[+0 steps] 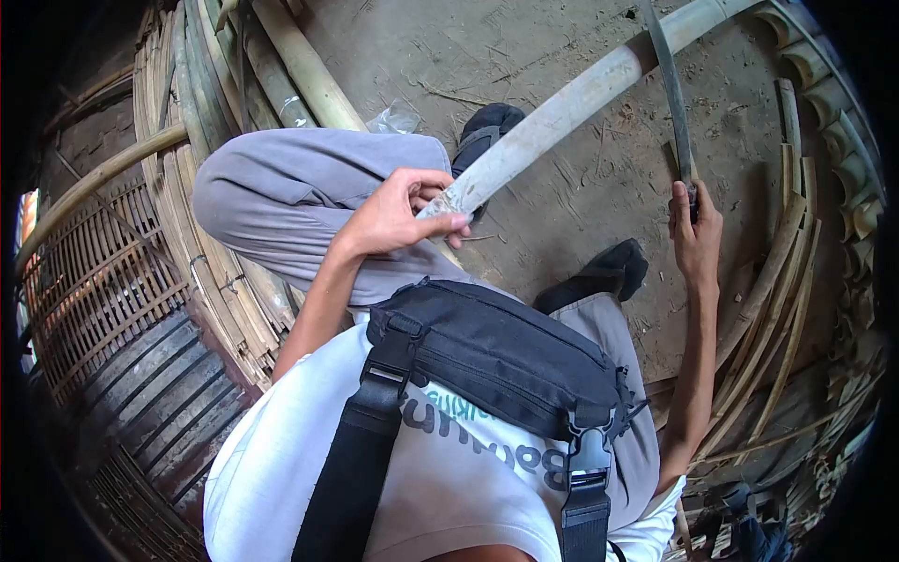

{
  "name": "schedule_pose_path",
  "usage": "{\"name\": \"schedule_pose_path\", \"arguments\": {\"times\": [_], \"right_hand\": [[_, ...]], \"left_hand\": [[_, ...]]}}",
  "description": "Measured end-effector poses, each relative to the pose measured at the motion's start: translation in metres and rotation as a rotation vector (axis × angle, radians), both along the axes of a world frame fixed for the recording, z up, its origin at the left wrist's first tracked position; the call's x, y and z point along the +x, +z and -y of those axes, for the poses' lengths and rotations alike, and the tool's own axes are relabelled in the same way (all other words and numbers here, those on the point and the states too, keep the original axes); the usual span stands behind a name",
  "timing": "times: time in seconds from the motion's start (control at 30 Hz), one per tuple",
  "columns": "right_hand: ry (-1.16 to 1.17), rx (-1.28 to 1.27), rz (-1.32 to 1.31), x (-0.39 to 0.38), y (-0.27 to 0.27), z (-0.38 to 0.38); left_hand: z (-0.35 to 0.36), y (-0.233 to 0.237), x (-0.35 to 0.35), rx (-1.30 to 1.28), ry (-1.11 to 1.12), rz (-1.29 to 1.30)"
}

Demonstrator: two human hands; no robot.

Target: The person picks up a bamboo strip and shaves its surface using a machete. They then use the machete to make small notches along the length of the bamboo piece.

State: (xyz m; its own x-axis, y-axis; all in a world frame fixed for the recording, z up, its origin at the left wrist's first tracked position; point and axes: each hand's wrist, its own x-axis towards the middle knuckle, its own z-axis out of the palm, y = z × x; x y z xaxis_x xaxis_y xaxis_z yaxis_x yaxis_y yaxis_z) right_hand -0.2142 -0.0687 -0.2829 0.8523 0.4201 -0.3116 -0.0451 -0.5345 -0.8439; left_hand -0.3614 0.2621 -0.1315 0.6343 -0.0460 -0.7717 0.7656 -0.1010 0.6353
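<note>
A long pale bamboo piece [552, 126] slants from my lap up to the top right of the view. My left hand [405, 214] grips its near end, thumb on top and fingers curled round the edge. In my right hand [696, 229] is a machete [672, 98], its dark handle wrapped by my fingers and the long blade pointing away from me. The blade overlaps the far part of the bamboo in this view, near a dark band on it.
Bamboo poles [304, 61] and stacked strips [169, 187] lie at the left, beside a slatted bamboo panel [103, 281]. More split strips [791, 272] rest on the right. My shoes [609, 272] are on the dirt floor [562, 225]. A black bag [496, 351] sits across my waist.
</note>
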Motion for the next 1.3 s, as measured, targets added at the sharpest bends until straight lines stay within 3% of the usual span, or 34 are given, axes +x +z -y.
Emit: {"name": "schedule_pose_path", "arguments": {"times": [0.1, 0.17, 0.2, 0.3, 0.33, 0.37, 0.43, 0.53, 0.6, 0.67, 0.73, 0.83, 0.87, 0.93, 0.97, 1.03, 1.07, 1.1, 1.13, 1.17, 1.23, 1.3], "right_hand": [[-0.056, 0.028, -0.056, -0.003, 0.002, 0.000], [-0.051, 0.012, 0.011, -0.004, 0.009, -0.004], [-0.031, -0.013, 0.055, -0.003, 0.013, -0.005], [0.017, -0.019, 0.156, -0.002, 0.002, -0.004], [0.029, -0.089, 0.100, -0.003, 0.002, -0.004], [0.054, -0.141, 0.079, -0.002, 0.004, -0.003], [0.138, -0.219, 0.112, 0.002, 0.001, 0.000], [0.206, -0.304, 0.077, 0.008, 0.000, -0.002], [0.229, -0.344, 0.050, 0.010, -0.006, -0.003], [0.270, -0.387, 0.030, 0.010, -0.010, 0.000], [0.230, -0.383, 0.024, 0.007, -0.015, 0.001], [0.183, -0.369, 0.052, 0.004, -0.020, 0.010], [0.179, -0.369, 0.053, 0.004, -0.018, 0.013], [0.129, -0.362, 0.026, 0.007, -0.008, 0.019], [0.123, -0.363, 0.027, 0.007, -0.005, 0.022], [0.022, -0.276, 0.103, 0.008, 0.002, 0.029], [-0.017, -0.230, 0.113, 0.010, 0.007, 0.031], [-0.021, -0.231, 0.105, 0.013, 0.011, 0.032], [-0.046, -0.197, 0.076, 0.018, 0.013, 0.030], [-0.073, -0.161, 0.053, 0.024, 0.014, 0.029], [-0.080, -0.140, 0.082, 0.031, 0.015, 0.023], [-0.063, -0.087, 0.162, 0.037, 0.025, 0.011]], "left_hand": [[0.002, -0.004, 0.008, 0.136, -0.029, 0.062], [0.005, -0.024, 0.018, 0.358, -0.087, -0.077], [0.000, -0.037, 0.017, 0.497, -0.281, 0.042], [0.003, -0.047, 0.021, 0.690, -0.530, -0.078], [0.001, -0.048, 0.024, 0.743, -0.670, -0.214], [-0.001, -0.056, 0.028, 0.747, -0.685, -0.191], [0.000, -0.077, 0.030, 0.927, -1.054, -0.435], [0.003, -0.088, 0.065, 0.857, -1.193, -0.472], [0.013, -0.092, 0.091, 0.918, -0.989, -0.287], [0.021, -0.121, 0.098, 0.770, -0.633, 0.264], [0.040, -0.149, 0.109, 0.579, -0.510, 0.112], [0.069, -0.212, 0.081, 1.009, -0.639, 0.405], [0.073, -0.214, 0.086, 1.009, -0.642, 0.409], [0.076, -0.214, 0.096, 0.677, -0.399, 0.080], [0.073, -0.212, 0.099, 0.676, -0.404, 0.085], [0.060, -0.200, 0.101, 0.437, -0.269, 0.303], [0.042, -0.212, 0.095, 0.961, -0.539, 0.943], [0.032, -0.191, 0.113, 1.057, -0.577, 1.144], [0.029, -0.153, 0.131, 0.512, -0.367, 0.384], [0.035, -0.101, 0.149, 0.309, -0.210, 0.177], [0.019, -0.055, 0.165, 0.123, -0.137, 0.060], [0.018, -0.012, 0.171, 0.444, -0.335, 0.071]]}}
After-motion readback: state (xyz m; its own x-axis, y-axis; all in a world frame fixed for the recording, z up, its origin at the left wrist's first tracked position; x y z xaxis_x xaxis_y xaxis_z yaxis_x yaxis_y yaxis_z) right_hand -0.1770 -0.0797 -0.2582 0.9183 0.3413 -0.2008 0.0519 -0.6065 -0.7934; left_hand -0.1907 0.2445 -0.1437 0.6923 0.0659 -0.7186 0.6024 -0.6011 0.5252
